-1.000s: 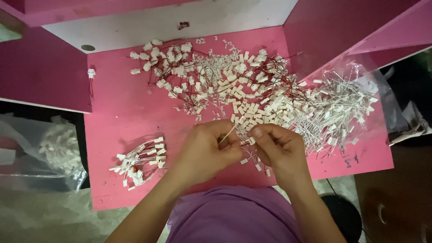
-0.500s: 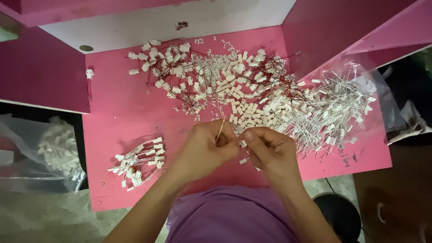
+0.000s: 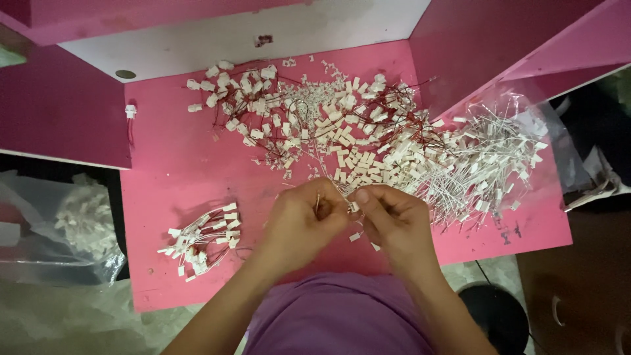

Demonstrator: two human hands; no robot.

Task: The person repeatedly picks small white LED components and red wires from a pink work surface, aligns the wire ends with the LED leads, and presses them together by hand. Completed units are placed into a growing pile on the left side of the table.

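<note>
1. Fingers of both hands pinch together over the near middle of the pink table (image 3: 171, 144): the left hand (image 3: 305, 220) is curled nearly into a fist, its fingertips closed on thin wires, and the right hand (image 3: 393, 217) has its thumb and forefinger narrow, gripping a small white plug (image 3: 354, 206) where the two hands meet.
2. Just beneath the hands, two more white plugs (image 3: 355, 236) lie on the table, close to the right palm; whether they hang from the held wires cannot be told.
3. Nearest the camera is a purple shirt (image 3: 335, 315), with both forearms reaching out from it.
4. Left of the hands, well apart from them, a small bundle (image 3: 200, 240) of white plugs on thin wires lies fanned out on the table.
5. Off the table's left edge sits a clear plastic bag (image 3: 79, 227) with more white parts inside.
6. Beyond the hands, a big loose heap (image 3: 328, 128) of white plugs with red wires spreads across the middle of the table, its near edge just beside the fingertips.
7. To the right of that heap, a second pile (image 3: 490, 161) of plugs with white wires lies on clear plastic near the table's right edge.
8. Farthest away, a single white plug (image 3: 130, 110) sits alone by the left wall, and a white back panel (image 3: 263, 26) stands between dark pink side walls.
</note>
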